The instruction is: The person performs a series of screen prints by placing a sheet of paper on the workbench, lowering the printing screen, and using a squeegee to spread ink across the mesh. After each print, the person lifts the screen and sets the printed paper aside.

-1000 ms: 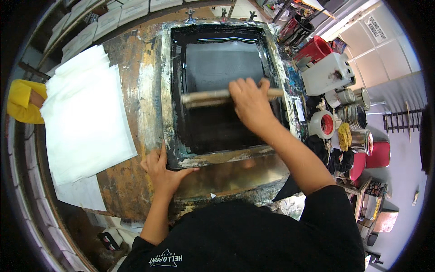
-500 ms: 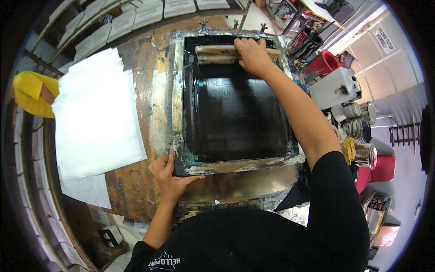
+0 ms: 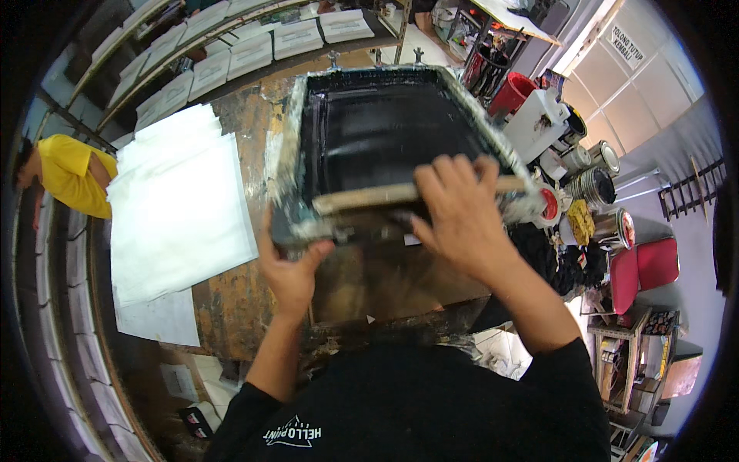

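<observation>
The right hand (image 3: 462,212) is wrapped over a long, pale wooden squeegee bar (image 3: 362,199), fingers across its top, and the bar lies crosswise along the near end of a rectangular, paint-crusted screen frame (image 3: 291,146). The left hand (image 3: 291,271) grasps the frame's near left corner, with its thumb spread along the near side. That near end is blurred and appears raised off the brown, paint-stained wooden desk (image 3: 223,312) — the far end sits by a row of small metal clamps (image 3: 333,59). Inside the frame, beyond the bar, spreads a glossy black screen surface (image 3: 392,131). To the left lies a broad stack of thin white sheets (image 3: 181,208), its edges uneven. To the right of the frame stand a red plastic bucket (image 3: 513,94) and a stained, translucent white jerrycan (image 3: 535,127); nearer is a white tape roll with a red core (image 3: 550,205), beside a crumpled yellow sponge-like lump (image 3: 581,222). At the far left — beyond the sheets — a person in a yellow shirt (image 3: 73,173) leans forward.
</observation>
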`<state>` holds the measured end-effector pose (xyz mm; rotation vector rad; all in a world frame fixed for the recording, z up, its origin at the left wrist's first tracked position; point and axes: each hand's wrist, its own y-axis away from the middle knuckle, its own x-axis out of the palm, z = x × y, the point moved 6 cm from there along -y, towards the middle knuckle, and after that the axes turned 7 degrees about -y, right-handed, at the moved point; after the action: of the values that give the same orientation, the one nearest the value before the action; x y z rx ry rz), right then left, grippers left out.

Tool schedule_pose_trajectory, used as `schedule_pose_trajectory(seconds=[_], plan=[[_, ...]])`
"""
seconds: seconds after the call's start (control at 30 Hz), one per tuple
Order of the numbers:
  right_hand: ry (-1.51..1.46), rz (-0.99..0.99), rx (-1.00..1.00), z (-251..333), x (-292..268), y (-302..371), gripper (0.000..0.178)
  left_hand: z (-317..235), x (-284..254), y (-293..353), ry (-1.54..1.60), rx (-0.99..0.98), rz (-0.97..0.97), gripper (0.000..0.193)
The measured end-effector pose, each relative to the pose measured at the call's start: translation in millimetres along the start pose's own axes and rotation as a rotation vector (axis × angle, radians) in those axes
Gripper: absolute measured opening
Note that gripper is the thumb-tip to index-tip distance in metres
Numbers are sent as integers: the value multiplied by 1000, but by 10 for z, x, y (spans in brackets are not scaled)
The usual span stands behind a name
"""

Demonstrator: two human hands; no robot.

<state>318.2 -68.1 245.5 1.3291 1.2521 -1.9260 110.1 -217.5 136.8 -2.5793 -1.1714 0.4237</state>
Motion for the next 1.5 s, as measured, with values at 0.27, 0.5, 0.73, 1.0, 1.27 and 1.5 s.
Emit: schedule_pose_trajectory(seconds=[0.27, 0.5, 0.73, 1.0, 1.27, 1.5], plan=[[140, -403, -129, -286, -830, -1195, 39, 700, 597, -1416, -105, -109, 22, 61], [-25, -411, -77, -370, -1021, -1569, 65, 1595, 1473, -2241, -856, 555, 80, 28], [41, -352, -72, -453, -1084, -1829, 66, 1505, 1321, -2277, -652, 455, 94, 20], [103, -400, -102, -607, -947, -1591, 49, 1293, -898, -1175, -690, 91, -350, 28], [123, -339, -14, -640, -836, -1454, 58, 1567, -3480, -236, -992, -216, -733, 38], [101, -469, -147, -425, -842, -1283, 45, 972, -3429, -335, -1547, 18, -654, 85]])
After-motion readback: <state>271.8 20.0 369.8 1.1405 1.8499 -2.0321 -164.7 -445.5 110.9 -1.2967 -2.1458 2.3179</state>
